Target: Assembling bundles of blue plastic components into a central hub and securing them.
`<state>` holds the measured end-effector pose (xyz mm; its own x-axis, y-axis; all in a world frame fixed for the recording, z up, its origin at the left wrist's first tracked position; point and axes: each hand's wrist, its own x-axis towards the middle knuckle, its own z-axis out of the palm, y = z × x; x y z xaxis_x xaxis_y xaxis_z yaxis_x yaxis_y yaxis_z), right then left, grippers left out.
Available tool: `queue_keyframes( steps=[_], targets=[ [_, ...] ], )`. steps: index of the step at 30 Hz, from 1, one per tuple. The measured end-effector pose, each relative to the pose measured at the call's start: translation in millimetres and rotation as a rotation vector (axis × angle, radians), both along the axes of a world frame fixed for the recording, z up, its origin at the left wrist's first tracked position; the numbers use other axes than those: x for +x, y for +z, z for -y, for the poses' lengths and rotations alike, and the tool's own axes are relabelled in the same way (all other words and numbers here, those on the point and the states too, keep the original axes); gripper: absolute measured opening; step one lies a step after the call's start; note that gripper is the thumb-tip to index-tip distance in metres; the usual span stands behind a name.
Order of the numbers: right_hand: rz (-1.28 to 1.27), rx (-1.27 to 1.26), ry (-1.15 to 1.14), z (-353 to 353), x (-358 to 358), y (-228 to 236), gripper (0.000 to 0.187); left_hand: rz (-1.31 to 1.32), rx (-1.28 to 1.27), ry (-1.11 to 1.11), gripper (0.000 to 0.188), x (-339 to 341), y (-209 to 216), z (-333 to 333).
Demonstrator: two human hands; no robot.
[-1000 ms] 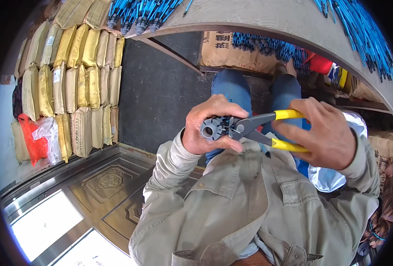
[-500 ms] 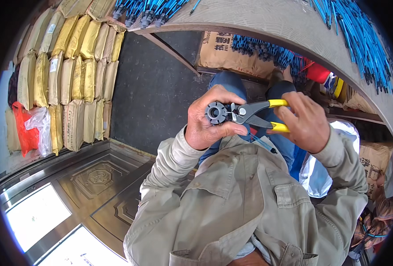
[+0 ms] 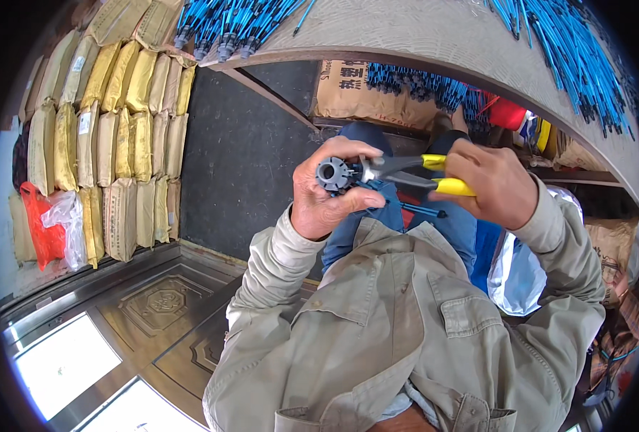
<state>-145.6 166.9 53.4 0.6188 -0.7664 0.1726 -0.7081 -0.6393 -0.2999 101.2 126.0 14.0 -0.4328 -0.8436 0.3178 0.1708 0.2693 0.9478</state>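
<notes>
My left hand point(image 3: 312, 193) is closed around a dark grey round plastic fitting point(image 3: 343, 175) with a slotted rim and a hollow centre. Thin blue rods with black tips point(image 3: 426, 210) stick out to the right below it. In my right hand point(image 3: 496, 183) is a pair of pliers point(image 3: 450, 187) with yellow grips and dark metal arms, the grips spread apart. The plier jaws reach the fitting's right side, between my left thumb and fingers. Motion blur and the fingers hide exactly what the jaws touch.
Bundles of blue rods point(image 3: 550, 57) lie on the grey table point(image 3: 406, 29) ahead, whose edge curves past my hands. More rods rest on a brown sack point(image 3: 341, 93) beneath. Stacked sacks point(image 3: 107, 137) line the left wall beside a door point(image 3: 162, 294). A white bag point(image 3: 517, 277) is at my right.
The fitting in my left hand has shifted left and slightly up, and it has turned. The plier jaws and arms have also moved left and are now blurred. Both hands keep their holds.
</notes>
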Motion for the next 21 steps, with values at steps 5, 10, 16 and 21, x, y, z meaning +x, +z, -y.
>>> queue_keyframes(
  steps=[5, 10, 16, 21],
  targets=[
    [0.476, 1.18, -0.067, 17, -6, 42, 0.027, -0.119, 0.01, -0.158, 0.049, 8, -13, 2],
    [0.345, 0.927, 0.022, 14, -4, 43, 0.026, -0.101, -0.006, -0.155, 0.049, 7, -14, 4],
    [0.364, 0.514, -0.087, -16, 19, -3, 0.025, -0.141, 0.036, -0.144, 0.049, 9, -14, 5],
    [0.419, 0.124, -0.129, -24, 50, -65, 0.03, -0.104, 0.066, -0.063, 0.045, 4, -11, 10]
  ],
)
